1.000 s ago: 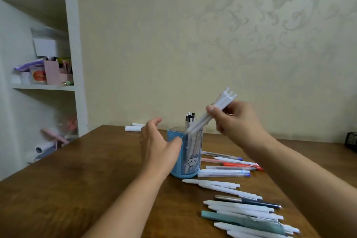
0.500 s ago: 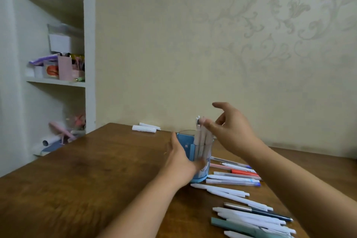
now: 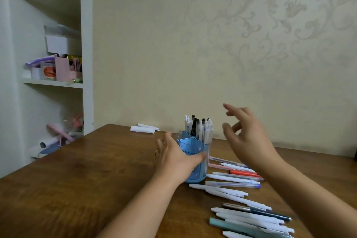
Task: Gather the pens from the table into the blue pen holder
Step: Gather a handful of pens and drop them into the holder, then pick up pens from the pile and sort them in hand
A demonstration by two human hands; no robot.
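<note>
The left hand [image 3: 174, 160] grips the blue holder [image 3: 195, 162] on the table [image 3: 87, 179], pens [image 3: 199, 129] standing upright in it. The right hand [image 3: 245, 137] hovers beside it, its grip open and empty. More pens [image 3: 237, 199] lie on the table to the holder's right.

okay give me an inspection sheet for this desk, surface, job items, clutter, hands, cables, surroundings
Surface: brown wooden table.
Job's things: blue pen holder upright with pens standing inside; loose pens lie in a row to its right.
Clutter: white paper rolls at the far edge.
Hands: left hand grips the holder; right hand empty, fingers spread, above the table.
Cables: nothing seen.
Surroundings: patterned wall; white shelves with stationery.
</note>
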